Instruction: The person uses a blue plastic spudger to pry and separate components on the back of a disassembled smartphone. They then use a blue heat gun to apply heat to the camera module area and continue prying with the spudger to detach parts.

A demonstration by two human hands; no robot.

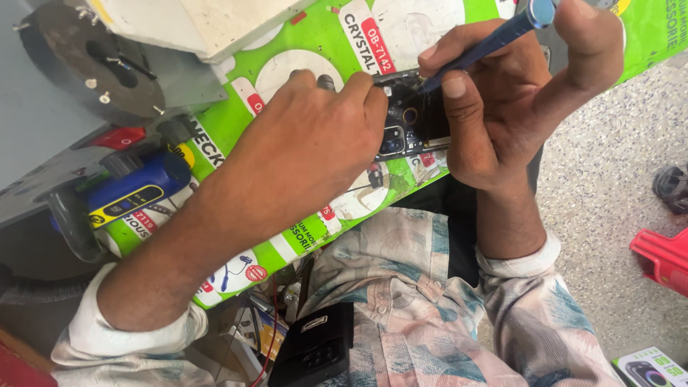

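So, looking down from my head, my left hand (315, 136) lies flat on an open phone (410, 122), fingers pressed down to keep it from sliding. The phone rests on a green printed board (287, 236) that serves as my bench. Its back is off, and I can see the dark insides and the round camera parts.

My right hand (509, 93) grips a blue screwdriver (494, 39) like a pencil, with fingers wrapped tight around it. The tip touches the top part of the phone, right beside my left fingertips.

To do this bit well, I think I should keep the tool straight up on the tiny screw, push softly, and turn slowly so the tip does not slip and scratch.

A blue tool (132, 190) lies to the left on the board. A red thing (663, 258) sits on the floor.
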